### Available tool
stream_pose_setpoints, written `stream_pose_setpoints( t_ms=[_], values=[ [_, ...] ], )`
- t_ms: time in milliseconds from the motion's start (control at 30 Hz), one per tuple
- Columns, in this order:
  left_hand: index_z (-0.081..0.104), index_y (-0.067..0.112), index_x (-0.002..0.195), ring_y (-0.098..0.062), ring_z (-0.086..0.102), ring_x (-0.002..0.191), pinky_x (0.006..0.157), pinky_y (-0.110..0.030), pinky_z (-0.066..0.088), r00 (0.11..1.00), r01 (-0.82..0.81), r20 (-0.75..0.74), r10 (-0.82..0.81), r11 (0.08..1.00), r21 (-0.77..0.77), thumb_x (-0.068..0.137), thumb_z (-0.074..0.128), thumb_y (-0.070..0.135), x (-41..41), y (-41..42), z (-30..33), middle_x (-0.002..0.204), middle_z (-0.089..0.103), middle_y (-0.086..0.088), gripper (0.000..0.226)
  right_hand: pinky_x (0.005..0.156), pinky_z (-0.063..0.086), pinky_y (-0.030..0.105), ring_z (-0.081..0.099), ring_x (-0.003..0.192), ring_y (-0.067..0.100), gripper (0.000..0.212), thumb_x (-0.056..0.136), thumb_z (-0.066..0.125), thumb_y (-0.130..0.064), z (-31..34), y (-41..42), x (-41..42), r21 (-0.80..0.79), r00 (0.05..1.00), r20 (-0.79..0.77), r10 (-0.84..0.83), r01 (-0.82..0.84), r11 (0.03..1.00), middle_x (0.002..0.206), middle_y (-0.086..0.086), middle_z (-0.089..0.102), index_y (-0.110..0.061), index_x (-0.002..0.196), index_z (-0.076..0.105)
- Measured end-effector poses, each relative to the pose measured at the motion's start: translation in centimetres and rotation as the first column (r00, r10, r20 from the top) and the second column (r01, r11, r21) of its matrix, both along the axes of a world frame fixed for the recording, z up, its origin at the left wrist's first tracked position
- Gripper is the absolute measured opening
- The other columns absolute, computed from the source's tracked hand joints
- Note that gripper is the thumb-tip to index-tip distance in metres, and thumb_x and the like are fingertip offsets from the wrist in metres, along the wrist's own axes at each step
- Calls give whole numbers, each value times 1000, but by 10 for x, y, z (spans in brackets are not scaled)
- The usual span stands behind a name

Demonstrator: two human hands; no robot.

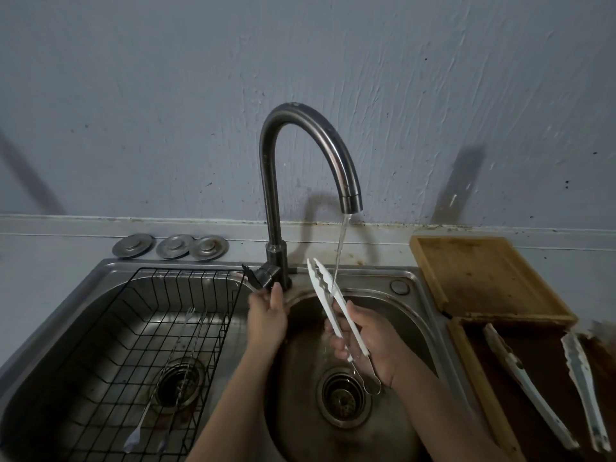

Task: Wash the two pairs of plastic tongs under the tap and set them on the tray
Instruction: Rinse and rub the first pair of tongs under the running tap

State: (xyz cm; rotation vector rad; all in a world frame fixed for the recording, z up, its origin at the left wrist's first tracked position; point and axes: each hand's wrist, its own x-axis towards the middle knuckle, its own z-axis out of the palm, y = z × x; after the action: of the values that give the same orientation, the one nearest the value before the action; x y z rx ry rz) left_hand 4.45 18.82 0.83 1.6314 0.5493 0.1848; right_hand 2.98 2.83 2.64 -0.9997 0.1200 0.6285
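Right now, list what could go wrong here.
The stream hits only the tongs near their tips, so the handle end in the right hand may stay unwashed. Wet plastic could slip into the sink. The left hand at the tap lever might jolt the flow and splash.

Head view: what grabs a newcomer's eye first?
The tall curved tap at centre, pouring a thin stream onto the white tongs that the right hand holds tilted over the right basin. The left hand is at the tap lever. On the right, a second pair of tongs lies splayed on a dark tray, in front of a wooden tray.
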Motion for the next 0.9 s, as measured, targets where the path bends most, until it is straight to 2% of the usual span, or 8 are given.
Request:
stream_pose_setpoints(
  t_ms=[67,133,200,300,400,633,733,900],
  values=[
    [36,-5,127,-20,56,94,80,-26,43,997,-72,41,65,978,198,93,53,22,2,12,2,111,57,-10,47,36,36,20,45,41,13,30,98,32,-23,-4,-1,-2,14,1000,2,-17,17,1000,64,10,55,-4,99,56],
    [25,-6,137,-31,44,121,102,-36,36,997,-63,72,34,888,455,90,57,19,8,22,0,133,43,-19,62,35,36,21,44,40,13,30,98,31,-21,-6,-2,-5,3,1000,6,-12,12,1000,63,10,55,-3,100,55],
    [25,-7,135,-37,41,121,101,-45,38,999,-9,42,-20,800,599,91,54,20,18,26,-2,132,41,-24,59,34,35,21,44,39,13,29,98,31,-21,-6,-1,-7,-25,1000,12,1,-1,1000,64,11,54,-3,99,54],
    [36,-2,112,-38,49,104,81,-45,45,999,-35,19,29,834,550,93,47,15,29,28,1,113,49,-22,28,34,35,21,43,39,13,29,98,31,-20,-6,0,-7,-35,1000,12,7,-6,999,64,11,53,-2,99,53],
    [31,11,93,-38,52,95,76,-42,42,996,-63,-17,88,821,567,92,45,18,35,29,1,110,49,-18,16,33,35,20,42,38,12,30,98,31,-21,-10,-1,-5,-31,1000,-12,-19,19,999,63,10,53,-2,100,53],
    [38,2,112,-32,46,109,85,-46,44,996,66,-84,-5,671,739,88,49,14,38,32,9,118,45,-16,28,32,34,21,41,38,13,34,99,28,-21,-18,-5,-2,-136,997,-32,-76,70,988,58,9,52,-1,93,55],
    [38,1,115,-31,44,112,87,-45,45,994,102,-109,-28,629,771,89,46,12,44,30,15,121,45,-16,29,33,35,22,42,40,15,38,101,27,-26,-19,-6,-1,-196,988,-71,-135,119,973,53,8,53,1,101,54],
    [37,3,115,-30,45,112,87,-45,47,989,125,-149,-16,631,766,89,45,12,45,29,18,122,46,-15,29,39,44,25,54,49,20,50,99,26,-41,-3,-11,4,-347,974,-10,-227,210,914,71,16,60,-3,111,56]
  ],
)
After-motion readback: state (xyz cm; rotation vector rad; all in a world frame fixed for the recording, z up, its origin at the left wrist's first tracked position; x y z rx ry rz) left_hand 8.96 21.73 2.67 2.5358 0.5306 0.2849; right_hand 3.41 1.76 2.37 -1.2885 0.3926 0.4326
